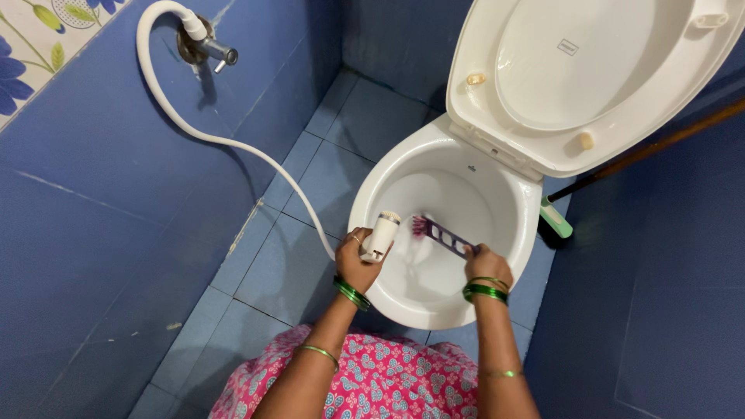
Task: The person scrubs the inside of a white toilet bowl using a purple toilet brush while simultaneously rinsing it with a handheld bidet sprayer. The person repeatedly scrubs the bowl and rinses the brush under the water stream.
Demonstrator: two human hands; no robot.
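Left hand closed on white spray head, nozzle aimed up-right into toilet bowl; right hand grips purple brush by handle, long axis running up-left w/ bristles just beside nozzle, over bowl interior.

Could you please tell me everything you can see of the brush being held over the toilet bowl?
The brush has a flat purple handle, plastic by its look, with pale oblong cut-outs along it and a tuft of pink-purple bristles at its far end. It lies tilted, bristles toward the upper left, inside the white toilet bowl. The right hand grips its near end; whether the bristles touch the bowl is unclear.
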